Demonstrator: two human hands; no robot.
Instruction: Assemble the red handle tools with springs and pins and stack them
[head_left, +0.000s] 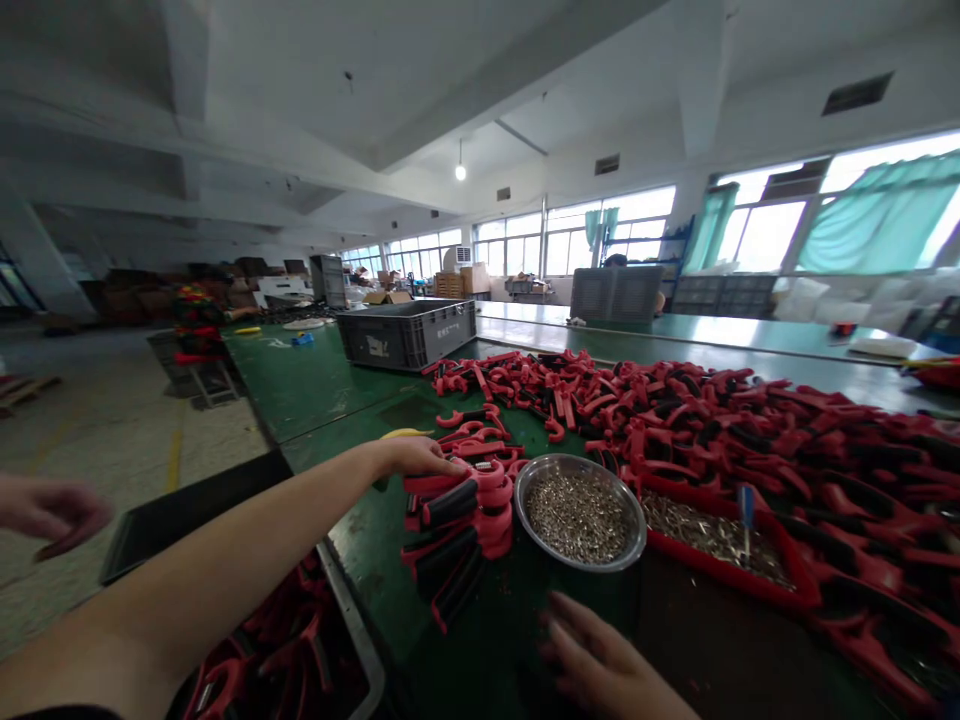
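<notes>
Red-black plastic handles [457, 530] stacked; left hand [416, 456] atop, grip unclear; right hand [600, 655] open near steel bowl [579, 513].

Red plastic clamp handles [459, 535] with black grips, stacked in a small heap; steel bowl [581, 462] of tiny metal pieces [577, 517], just beside.

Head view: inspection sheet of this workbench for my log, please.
surface: green workbench, scuffed and dusty.
job's things: left hand on a stack of red-and-black handles; right hand, fingers spread, beside a steel bowl of small metal pieces.
clutter: heap of red parts; red tray holding a blue-handled screwdriver; grey crate.
grippers: bare hands, no gloves.
cables: nothing seen.
surroundings: factory hall with windows; another person's hand at far left.
</notes>
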